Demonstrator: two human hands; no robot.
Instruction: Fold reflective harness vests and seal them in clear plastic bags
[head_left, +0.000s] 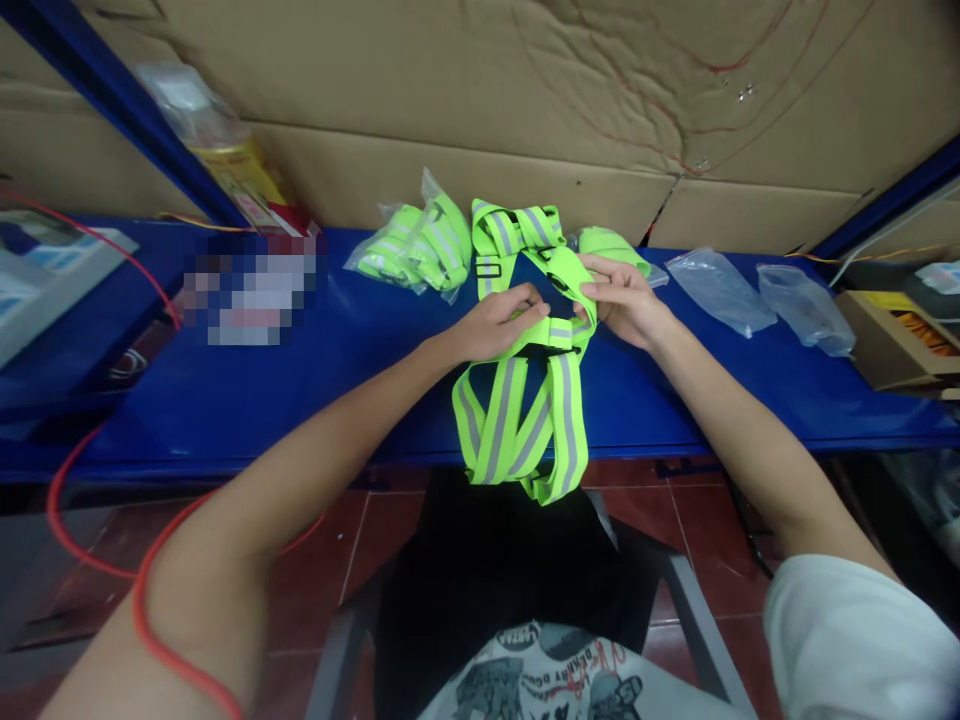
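A neon-yellow reflective vest (491, 420) made of straps with grey stripes lies on the blue table, its lower loops hanging over the front edge. My left hand (501, 322) is closed on a strap at the middle of the vest. On the other side, my right hand (621, 298) pinches a strap between thumb and fingers. A black buckle (489, 269) shows on the upper left strap. Behind the vest's left side sit bagged vests (420, 245) in clear plastic. Another bagged vest (611, 245) is partly hidden behind my right hand.
Two clear plastic bags (721, 290) lie on the blue table (360, 370) to the right. A cardboard box (900, 340) stands at the right end. A bottle (225, 150) leans at the back left. A red hose (150, 570) crosses over my left arm.
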